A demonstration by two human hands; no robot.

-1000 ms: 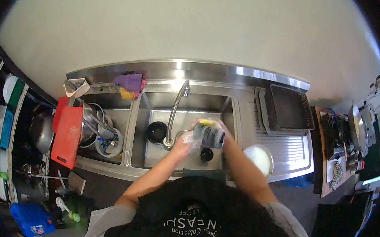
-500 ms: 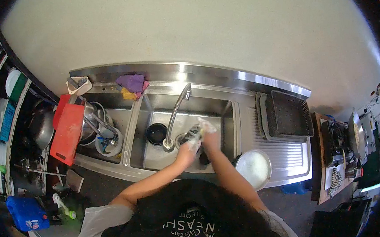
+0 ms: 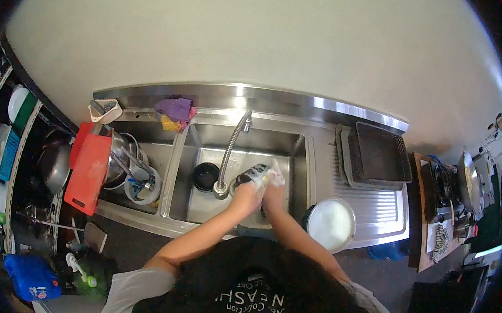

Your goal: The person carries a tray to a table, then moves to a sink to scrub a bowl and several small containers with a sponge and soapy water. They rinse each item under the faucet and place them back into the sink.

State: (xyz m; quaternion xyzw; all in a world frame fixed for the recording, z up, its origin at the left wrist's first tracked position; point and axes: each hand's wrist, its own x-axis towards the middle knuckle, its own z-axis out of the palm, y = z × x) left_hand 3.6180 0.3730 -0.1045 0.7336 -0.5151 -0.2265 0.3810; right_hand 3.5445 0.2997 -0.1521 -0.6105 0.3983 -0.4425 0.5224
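Observation:
Over the stainless sink [image 3: 205,141], my left hand [image 3: 246,198] is closed on a small black container [image 3: 254,172] streaked with white suds. The container is tilted, and my fingers hide part of it. Against its right side, my right hand [image 3: 275,188] is closed on a foam-covered sponge [image 3: 268,173], mostly hidden by lather with a bit of yellow showing. A round black bowl [image 3: 206,177] rests on the sink floor left of my hands. The spring-hose faucet [image 3: 228,155] arches between that bowl and the container.
Right of the sink stands a round basin [image 3: 331,224] of whitish suds; black mesh trays [image 3: 381,154] lie on the drainboard. To the left are a red cutting board [image 3: 88,171], a white bucket [image 3: 144,188] of utensils and a purple cloth [image 3: 174,109]. A stove [image 3: 444,187] is far right.
Both hands have shifted slightly lower in view, with the foam-covered right hand moving down along the container. The container now points more to the left. The view has shifted slightly.

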